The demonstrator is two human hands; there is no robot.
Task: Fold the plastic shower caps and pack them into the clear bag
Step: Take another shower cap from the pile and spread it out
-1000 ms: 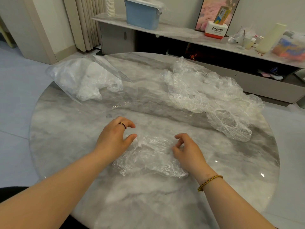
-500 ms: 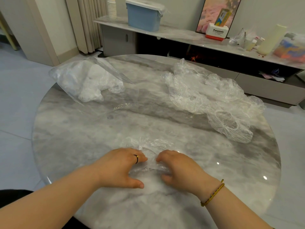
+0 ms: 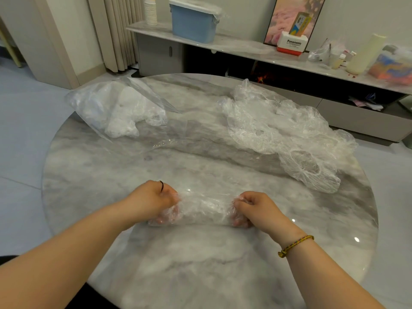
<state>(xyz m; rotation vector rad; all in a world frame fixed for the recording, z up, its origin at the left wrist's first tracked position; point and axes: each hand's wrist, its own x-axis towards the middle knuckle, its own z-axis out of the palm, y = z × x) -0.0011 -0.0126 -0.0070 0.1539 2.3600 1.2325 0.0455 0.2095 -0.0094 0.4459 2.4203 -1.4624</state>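
Note:
A crumpled clear shower cap [image 3: 201, 210] is stretched into a band between my hands, low over the near part of the round marble table [image 3: 200, 264]. My left hand [image 3: 151, 199] grips its left end and my right hand [image 3: 254, 208] grips its right end, fingers curled into the plastic. The clear bag [image 3: 116, 108] lies at the table's far left with folded white caps inside, its mouth facing right. A loose pile of unfolded shower caps [image 3: 283, 132] spreads over the far right of the table.
Behind the table runs a low marble shelf unit [image 3: 245, 50] carrying a blue lidded bin [image 3: 192, 21], a Panasonic box [image 3: 293, 44] and small clutter. Pale floor surrounds the table.
My hands gathered the flattened cap toward me, then moved apart, stretching it into a band between them.

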